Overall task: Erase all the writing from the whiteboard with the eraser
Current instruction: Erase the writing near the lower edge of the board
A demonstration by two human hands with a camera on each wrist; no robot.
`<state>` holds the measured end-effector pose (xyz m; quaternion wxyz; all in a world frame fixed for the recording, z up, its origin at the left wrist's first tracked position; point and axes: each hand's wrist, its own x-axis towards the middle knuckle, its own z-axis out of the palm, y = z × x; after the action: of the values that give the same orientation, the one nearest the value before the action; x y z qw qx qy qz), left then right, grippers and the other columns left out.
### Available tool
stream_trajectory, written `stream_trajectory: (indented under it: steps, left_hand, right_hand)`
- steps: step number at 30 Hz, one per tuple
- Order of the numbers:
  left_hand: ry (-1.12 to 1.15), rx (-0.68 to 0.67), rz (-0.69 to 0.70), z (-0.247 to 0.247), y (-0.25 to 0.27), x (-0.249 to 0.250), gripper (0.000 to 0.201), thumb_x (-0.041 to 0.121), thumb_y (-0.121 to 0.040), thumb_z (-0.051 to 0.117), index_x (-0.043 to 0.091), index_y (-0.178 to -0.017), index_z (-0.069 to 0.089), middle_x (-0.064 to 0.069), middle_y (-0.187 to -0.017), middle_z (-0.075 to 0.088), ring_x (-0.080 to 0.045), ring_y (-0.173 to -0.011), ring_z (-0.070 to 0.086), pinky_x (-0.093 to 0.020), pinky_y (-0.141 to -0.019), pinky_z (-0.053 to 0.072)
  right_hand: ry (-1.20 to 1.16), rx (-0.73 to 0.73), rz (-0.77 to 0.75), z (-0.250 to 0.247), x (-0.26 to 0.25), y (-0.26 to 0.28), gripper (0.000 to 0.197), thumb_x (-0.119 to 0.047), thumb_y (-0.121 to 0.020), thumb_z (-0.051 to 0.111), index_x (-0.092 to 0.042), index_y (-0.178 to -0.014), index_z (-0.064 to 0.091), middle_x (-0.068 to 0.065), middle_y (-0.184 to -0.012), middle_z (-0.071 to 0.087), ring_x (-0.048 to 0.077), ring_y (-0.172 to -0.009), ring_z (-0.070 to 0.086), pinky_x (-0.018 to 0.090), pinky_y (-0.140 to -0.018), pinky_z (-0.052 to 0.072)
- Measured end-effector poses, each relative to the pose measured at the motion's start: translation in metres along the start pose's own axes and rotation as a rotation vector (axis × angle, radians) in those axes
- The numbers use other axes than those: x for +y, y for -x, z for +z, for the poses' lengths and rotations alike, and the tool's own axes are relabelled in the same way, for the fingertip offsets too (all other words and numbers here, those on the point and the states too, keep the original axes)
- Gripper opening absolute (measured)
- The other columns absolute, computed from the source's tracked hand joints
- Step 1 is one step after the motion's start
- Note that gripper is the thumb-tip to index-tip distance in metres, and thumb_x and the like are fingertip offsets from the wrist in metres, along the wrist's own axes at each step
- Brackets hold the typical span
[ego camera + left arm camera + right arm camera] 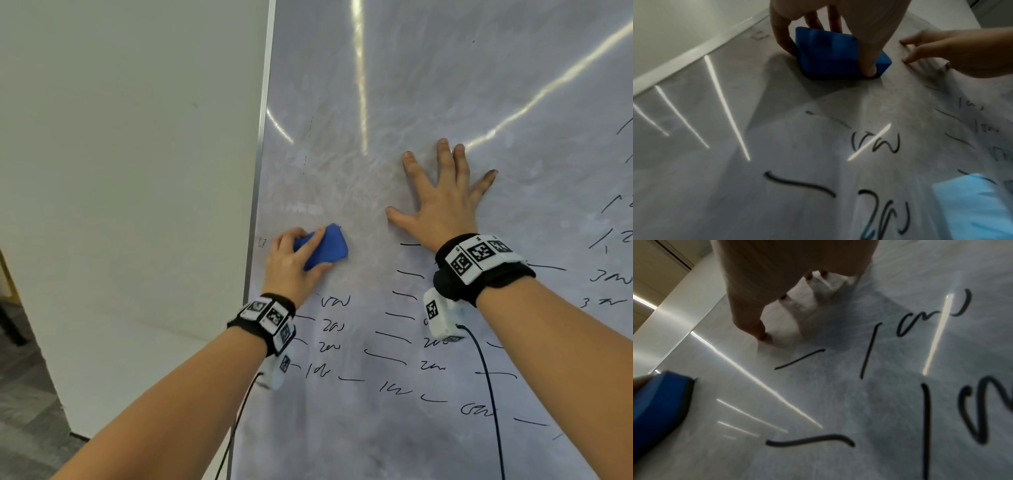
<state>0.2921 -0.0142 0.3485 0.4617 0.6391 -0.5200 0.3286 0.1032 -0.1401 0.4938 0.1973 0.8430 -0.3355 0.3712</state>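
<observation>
Head view: my left hand (291, 263) grips blue eraser (325, 248), pressed on whiteboard (445, 85) near its left edge. My right hand (442, 202) flat on board, fingers spread, holding nothing. Black scrawl (335, 327) below, unreadable.
Left wrist: thumb and fingers (869, 65) clamp eraser.
Right wrist: fingertips (760, 334) touch board; dashes and squiggles illegible.

The whiteboard (376, 102) carries black handwriting (334, 327) in rows of short dashes and scrawls; some scrawls look like "2W", "1W" or "3W", though none reads with certainty; a faint small mark (262, 242) sits by the board's left edge, illegible; the wristbands (479, 255) bear square black-and-white coded markers, not text.
</observation>
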Motion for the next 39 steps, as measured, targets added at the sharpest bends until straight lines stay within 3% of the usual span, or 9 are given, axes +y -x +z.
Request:
stream_trajectory:
  steps: [3,8,11,16,22,26,32,39]
  left_hand:
    - [0.014,0.004,-0.016,0.008,-0.006,0.011,0.056,0.046,-0.077,0.058,0.025,-0.128,0.055,-0.014,-0.113,0.053,-0.03,-0.1,0.044,-0.043,-0.082,0.048]
    - [-0.055,-0.131,0.189,0.018,0.056,0.004,0.056,0.043,-0.078,0.055,0.032,-0.131,0.043,-0.002,-0.117,0.042,-0.025,-0.103,0.041,-0.047,-0.071,0.049]
    - [-0.049,-0.122,0.156,0.013,0.064,-0.011,0.055,0.044,-0.078,0.056,0.033,-0.131,0.044,-0.001,-0.117,0.042,-0.023,-0.102,0.041,-0.046,-0.071,0.05]
    - [0.055,-0.01,0.017,0.011,0.032,-0.004,0.055,0.045,-0.077,0.06,0.029,-0.128,0.049,-0.011,-0.116,0.049,-0.025,-0.102,0.04,-0.041,-0.081,0.048]
    - [-0.012,-0.115,0.192,0.019,0.055,-0.003,0.054,0.042,-0.078,0.059,0.032,-0.13,0.045,0.0,-0.117,0.042,-0.024,-0.102,0.042,-0.046,-0.075,0.048]
    - [-0.049,-0.153,0.197,0.011,0.072,-0.02,0.054,0.043,-0.078,0.057,0.034,-0.13,0.044,0.002,-0.117,0.042,-0.023,-0.103,0.042,-0.046,-0.072,0.049]
    - [0.044,-0.007,0.045,0.012,0.036,-0.002,0.052,0.044,-0.077,0.059,0.031,-0.127,0.049,0.002,-0.119,0.041,-0.024,-0.103,0.039,-0.044,-0.081,0.049]
    - [-0.012,-0.157,0.156,0.017,0.074,-0.009,0.055,0.043,-0.079,0.057,0.032,-0.131,0.044,0.003,-0.119,0.043,-0.024,-0.104,0.043,-0.045,-0.077,0.049]
  right_hand:
    - [-0.003,-0.01,0.007,-0.001,-0.002,0.0,0.085,-0.063,-0.074,0.056,-0.039,-0.146,0.017,0.011,-0.157,-0.004,0.031,-0.144,-0.008,0.072,-0.102,-0.006]
    - [0.002,-0.017,0.013,-0.002,-0.003,0.0,0.086,-0.064,-0.073,0.056,-0.039,-0.146,0.017,0.011,-0.157,-0.004,0.031,-0.143,-0.008,0.072,-0.102,-0.005]
    - [0.004,-0.021,0.016,-0.003,-0.002,-0.001,0.085,-0.063,-0.074,0.056,-0.039,-0.146,0.017,0.01,-0.157,-0.004,0.031,-0.143,-0.008,0.072,-0.102,-0.005]
    - [-0.005,-0.011,0.016,-0.002,-0.003,0.0,0.086,-0.062,-0.073,0.057,-0.039,-0.145,0.019,0.011,-0.157,-0.003,0.031,-0.144,-0.007,0.071,-0.102,-0.005]
    - [-0.015,-0.003,0.008,-0.001,-0.001,0.0,0.085,-0.063,-0.073,0.058,-0.039,-0.145,0.019,0.011,-0.157,-0.003,0.031,-0.144,-0.008,0.071,-0.102,-0.006]
    - [-0.017,0.004,0.006,0.0,-0.001,0.0,0.085,-0.062,-0.073,0.058,-0.038,-0.145,0.021,0.012,-0.157,-0.002,0.032,-0.144,-0.007,0.072,-0.102,-0.006]
    - [-0.019,-0.007,0.009,-0.003,-0.003,0.001,0.084,-0.062,-0.073,0.057,-0.039,-0.145,0.02,0.011,-0.157,-0.003,0.032,-0.143,-0.008,0.071,-0.102,-0.006]
    - [-0.008,-0.007,0.005,-0.001,-0.001,0.0,0.084,-0.063,-0.074,0.057,-0.039,-0.145,0.019,0.011,-0.157,-0.002,0.032,-0.143,-0.007,0.072,-0.102,-0.005]
